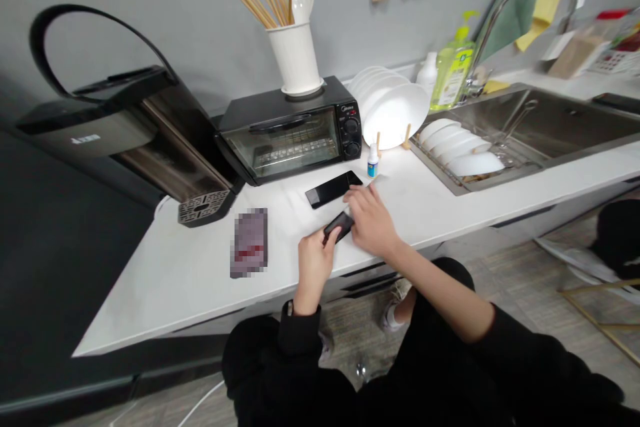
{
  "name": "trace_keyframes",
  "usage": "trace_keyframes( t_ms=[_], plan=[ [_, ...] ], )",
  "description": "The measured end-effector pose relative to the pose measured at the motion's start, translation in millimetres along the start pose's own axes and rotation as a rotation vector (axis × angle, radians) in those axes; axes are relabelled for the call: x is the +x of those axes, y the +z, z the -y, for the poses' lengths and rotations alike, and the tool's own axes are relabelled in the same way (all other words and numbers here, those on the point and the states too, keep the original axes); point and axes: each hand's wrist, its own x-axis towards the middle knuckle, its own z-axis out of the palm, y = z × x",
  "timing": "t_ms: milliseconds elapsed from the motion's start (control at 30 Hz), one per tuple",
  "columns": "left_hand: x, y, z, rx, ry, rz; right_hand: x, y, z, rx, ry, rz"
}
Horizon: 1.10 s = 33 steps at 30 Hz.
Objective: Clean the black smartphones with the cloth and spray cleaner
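Observation:
My left hand (316, 260) grips the left end of a black phone-like device (339, 227), thumb along its near face, just above the white counter. My right hand (371, 219) is closed at the device's right end. Its fingers are curled, and a pale, thin piece seems to show beside them; what they hold is hard to make out. Just beyond both hands a black phone (327, 191) lies flat with its dark glass up. Behind my right hand a small white bottle (373, 162) with a blue label stands upright.
A blurred-out flat item (251, 240) lies on the counter (190, 287) at left. A drinks machine (165, 127), toaster oven (290, 137) and white plates (395, 110) stand behind. At right, bowls (463, 147) sit in the sink (565, 127), near a soap bottle (453, 77).

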Motion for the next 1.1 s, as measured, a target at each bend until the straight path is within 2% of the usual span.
trace_keyframes(
  t_ms=[100,167,233,300,400,533,600,700,767,867,967,1033,1100],
  plan=[
    [0,-0.7,6,0.008,-0.009,0.024,-6,11,34,0.082,-0.203,0.064],
    [-1,-0.7,9,0.011,-0.009,0.028,-8,14,37,0.073,-0.283,0.086],
    [-2,0.3,9,-0.026,-0.012,0.014,-5,12,18,0.025,-0.222,0.049],
    [-4,1.4,7,-0.093,-0.028,-0.019,0,6,-11,-0.019,-0.079,-0.009],
    [-1,-0.5,2,-0.284,-0.099,-0.145,2,-2,-39,0.015,0.053,-0.033],
    [12,-9.3,-12,-0.636,-0.204,-0.408,-8,3,-32,0.153,0.099,0.042],
    [19,-11.6,-23,-0.734,-0.199,-0.463,-13,8,-24,0.300,0.150,0.054],
    [24,-10.0,-39,-0.765,-0.153,-0.414,-16,11,-22,0.655,0.210,0.062],
    [25,-8.0,-45,-0.710,-0.135,-0.397,-16,10,-29,0.777,0.225,0.048],
    [27,-4.8,-44,-0.601,-0.091,-0.375,-13,4,-44,0.800,0.317,-0.096],
    [27,2.8,-36,-0.587,-0.065,-0.282,-5,-12,-54,0.810,0.412,-0.278],
    [25,9.9,-31,-0.595,-0.069,-0.222,4,-27,-49,0.798,0.419,-0.360],
    [22,16.3,-27,-0.568,-0.058,-0.180,14,-43,-36,0.764,0.337,-0.361]
  ],
)
